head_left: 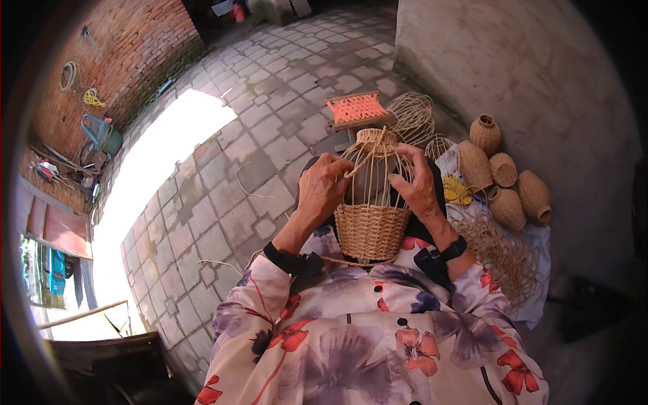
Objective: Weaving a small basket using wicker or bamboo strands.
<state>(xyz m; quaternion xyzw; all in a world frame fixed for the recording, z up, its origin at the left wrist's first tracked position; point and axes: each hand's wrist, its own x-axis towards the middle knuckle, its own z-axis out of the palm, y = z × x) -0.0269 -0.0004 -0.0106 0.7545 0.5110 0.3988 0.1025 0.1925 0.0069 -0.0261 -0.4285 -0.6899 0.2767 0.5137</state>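
Observation:
A partly woven wicker basket (372, 233) stands upright in front of my lap. Its lower body is closely woven, bare upright ribs run above that, and a narrow woven neck (376, 137) tops it. My left hand (319, 189) is closed at the upper left of the ribs, pinching a pale weaving strand (354, 170) between thumb and fingers. On the other side, my right hand (420, 185) curls around the upper ribs, thumb in front and index finger near the neck. Some of its fingers are hidden.
A coil of cane (410, 116) and a small stool with an orange woven seat (358, 108) stand beyond the basket. At right, several finished wicker vases (507, 192) and a heap of loose strands (496, 260) lie by white cloth. Plaster wall (513, 61) bounds that side; paving (223, 196) spreads left.

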